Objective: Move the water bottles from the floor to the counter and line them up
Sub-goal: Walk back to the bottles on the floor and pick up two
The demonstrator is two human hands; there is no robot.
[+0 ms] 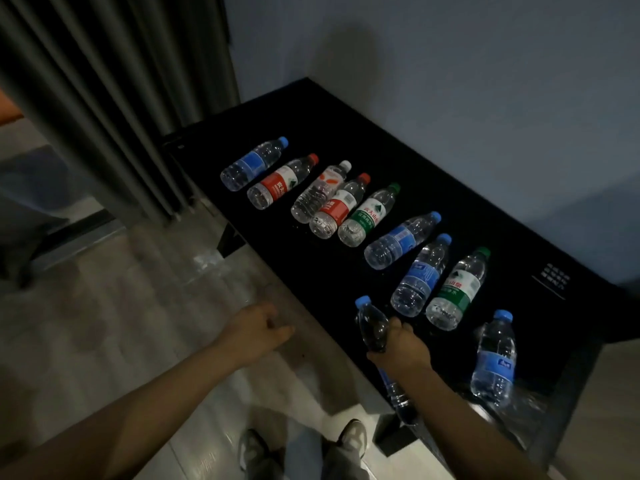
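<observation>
Fingers (394,327) of right hand (403,344) clenched round held bottle (372,323): clear, blue cap, tilted with the cap up and left, over the near edge of the black surface (450,188). Right arm is extended forward.

Left hand (256,329) hangs over the floor (104,323) just off the surface edge, fingers (280,329) loosely curled, grasping nothing.

Nine more clear bottles are on the surface in a rough diagonal row, caps toward the wall; contents look like water. From the far left:
- blue bottle (254,164)
- red bottle (282,181)
- white-cap bottle (320,192), orange print
- second red bottle (339,206), touching its neighbours on both sides
- green bottle (369,214)
- second blue bottle (401,240)
- third blue bottle (420,275)
- second green bottle (457,289)
- fourth blue bottle (493,355), set apart at the near right

Red and green labels carry Chinese characters, too blurred to read. White print (554,278) on the surface's right end is also unreadable.
</observation>
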